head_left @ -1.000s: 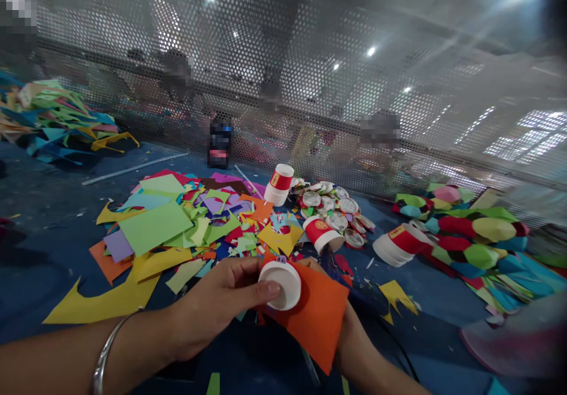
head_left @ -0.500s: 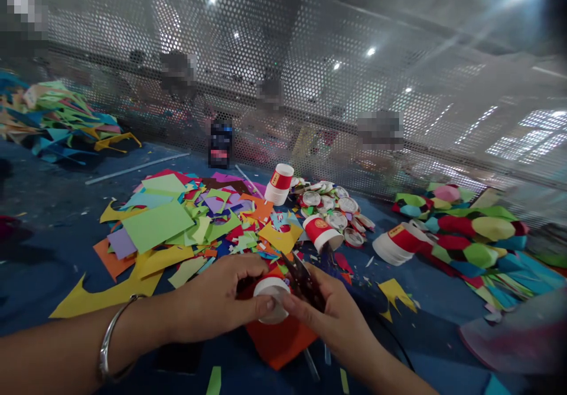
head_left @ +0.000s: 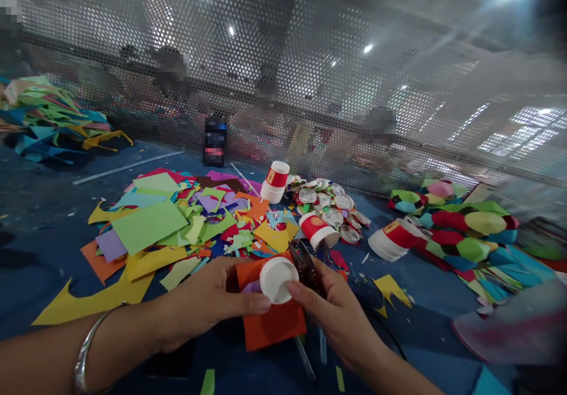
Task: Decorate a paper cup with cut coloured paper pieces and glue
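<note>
One shallow, round, white paper piece (head_left: 273, 277) is resting against a flat, orange paper sheet (head_left: 274, 327). At its nine o'clock, the left hand (head_left: 210, 297) is pinching the sheet; at three, the right hand (head_left: 334, 303) is gripping dark, slim-bladed scissors (head_left: 305, 265), its thumb pressing the piece's rim. Keeping that thumb firm and the blades pointing towards twelve, clear of fingertips, is probably serving best.

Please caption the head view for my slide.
Left hand holds a round white piece with orange paper; right hand holds dark scissors.
</note>
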`<state>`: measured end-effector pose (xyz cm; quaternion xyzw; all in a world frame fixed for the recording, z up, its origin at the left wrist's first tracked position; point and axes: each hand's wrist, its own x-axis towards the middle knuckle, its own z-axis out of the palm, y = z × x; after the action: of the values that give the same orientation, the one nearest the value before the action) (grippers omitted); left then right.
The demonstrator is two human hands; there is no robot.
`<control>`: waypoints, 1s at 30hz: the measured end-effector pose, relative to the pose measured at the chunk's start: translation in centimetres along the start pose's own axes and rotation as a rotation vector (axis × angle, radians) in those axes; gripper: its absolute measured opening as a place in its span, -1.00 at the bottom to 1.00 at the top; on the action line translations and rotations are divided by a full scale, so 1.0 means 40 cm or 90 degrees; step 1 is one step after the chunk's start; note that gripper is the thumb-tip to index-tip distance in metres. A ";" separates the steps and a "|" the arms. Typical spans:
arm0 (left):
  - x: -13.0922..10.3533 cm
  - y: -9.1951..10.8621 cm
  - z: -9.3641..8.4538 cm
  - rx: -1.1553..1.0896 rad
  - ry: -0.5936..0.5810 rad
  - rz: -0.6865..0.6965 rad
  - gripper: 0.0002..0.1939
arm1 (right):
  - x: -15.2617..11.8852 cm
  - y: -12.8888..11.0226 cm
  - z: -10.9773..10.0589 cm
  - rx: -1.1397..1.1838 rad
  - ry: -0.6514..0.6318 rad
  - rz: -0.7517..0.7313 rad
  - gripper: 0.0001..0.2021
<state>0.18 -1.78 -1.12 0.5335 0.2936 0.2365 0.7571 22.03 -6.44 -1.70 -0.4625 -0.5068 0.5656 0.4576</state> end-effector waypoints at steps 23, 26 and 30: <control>0.019 -0.008 -0.024 0.042 0.046 0.055 -0.60 | -0.003 0.004 -0.017 -0.084 0.056 -0.003 -0.65; 0.017 -0.009 -0.025 0.077 0.051 0.029 -0.62 | -0.004 0.004 -0.020 -0.079 0.045 -0.007 -0.68; 0.016 -0.011 -0.023 0.081 0.022 0.031 -0.64 | -0.006 0.007 -0.022 -0.051 0.042 0.013 -0.68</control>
<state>0.02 -0.86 -1.89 0.5836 0.3081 0.2448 0.7104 22.92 -6.57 -2.00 -0.5038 -0.5089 0.5341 0.4493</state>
